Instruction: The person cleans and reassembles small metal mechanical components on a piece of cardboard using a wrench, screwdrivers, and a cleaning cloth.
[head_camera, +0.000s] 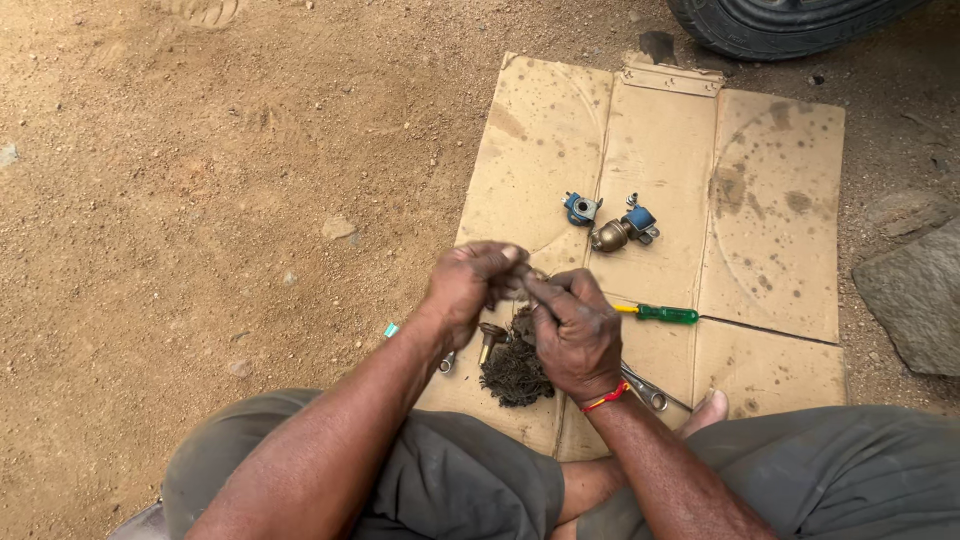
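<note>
We see our two hands meeting above the near part of a flattened sheet of cardboard (770, 200) spread on sandy ground. Our left hand (470, 285) and our right hand (575, 335) are both curled, fingertips pinched together on a small part (522, 283) held between them. The part sits at the meeting point of the two hands, right of the left hand's fingertips and just beyond the right hand's knuckles; it is mostly hidden by the fingers, so we cannot tell its shape. Our right wrist wears a red thread band (606, 398).

Directly below the hands, on the cardboard, lies a dark tangle of fibrous wad (515, 372), with a small brass fitting (490, 338) just to its left. Further left a metal tool end (446, 362) peeps out beside the left forearm. To the right of the right hand lies a green-handled screwdriver (655, 314), and nearer to us, just beside the right wrist, a metal spanner (648, 390).

Farther away on the cardboard sit two blue coil pieces: a blue coil (581, 208) on the left, and a second blue coil with a brass dome (625, 230) just to its right. A tyre (780, 20) shows at the far edge, and a grey stone (915, 295) lies at the right. Our bare toes (708, 408) rest on the cardboard's near edge.
</note>
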